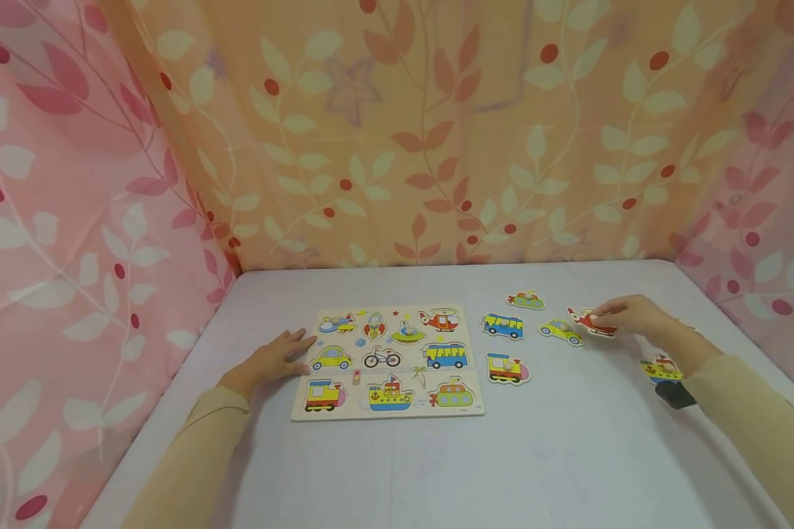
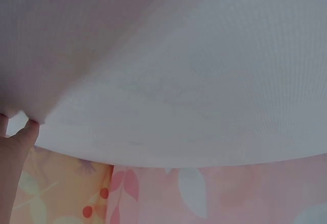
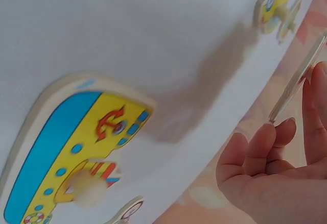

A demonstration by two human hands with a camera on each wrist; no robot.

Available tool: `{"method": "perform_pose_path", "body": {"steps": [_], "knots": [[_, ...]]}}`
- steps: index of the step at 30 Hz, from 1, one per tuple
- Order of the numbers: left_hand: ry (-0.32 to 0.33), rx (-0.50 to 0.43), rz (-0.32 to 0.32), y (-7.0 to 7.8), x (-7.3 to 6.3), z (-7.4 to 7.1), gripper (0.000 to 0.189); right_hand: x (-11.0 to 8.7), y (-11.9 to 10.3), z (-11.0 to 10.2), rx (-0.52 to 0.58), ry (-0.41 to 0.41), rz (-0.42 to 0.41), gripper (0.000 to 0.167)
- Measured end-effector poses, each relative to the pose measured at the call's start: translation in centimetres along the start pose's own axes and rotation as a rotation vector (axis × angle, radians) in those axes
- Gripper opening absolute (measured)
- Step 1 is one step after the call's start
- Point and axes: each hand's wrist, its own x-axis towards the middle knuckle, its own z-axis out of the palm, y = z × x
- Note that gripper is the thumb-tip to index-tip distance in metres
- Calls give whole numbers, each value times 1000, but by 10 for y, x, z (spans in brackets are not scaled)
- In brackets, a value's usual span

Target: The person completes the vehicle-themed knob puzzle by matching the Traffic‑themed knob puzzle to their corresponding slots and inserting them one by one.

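In the head view, a wooden puzzle board (image 1: 353,422) lies on the table. My left hand (image 1: 267,361) rests against its left edge with the fingers spread. A red helicopter piece (image 1: 579,319) is pinched between the fingers and thumb of my right hand (image 1: 638,319), right of the board. The right wrist view shows the piece edge-on in that hand, lifted off the cloth. A yellow car piece (image 1: 560,332) lies just left of it. Knobs show on the plane, the rocket (image 1: 373,328) and the flying saucer (image 1: 407,334) in the board's top row.
Between board and right hand lie a bus piece (image 1: 503,326), a submarine piece (image 1: 526,300) and a train piece (image 1: 508,369). A ship piece (image 1: 659,369) is partly hidden by the right forearm. Patterned curtains (image 1: 397,132) enclose the table's back and sides.
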Motion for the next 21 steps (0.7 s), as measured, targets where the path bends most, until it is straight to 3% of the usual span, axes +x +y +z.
{"method": "perform_pose_path", "body": {"steps": [21], "knots": [[20, 5, 35, -5, 2, 2, 76, 5, -55, 32, 46, -51, -55, 48]]}}
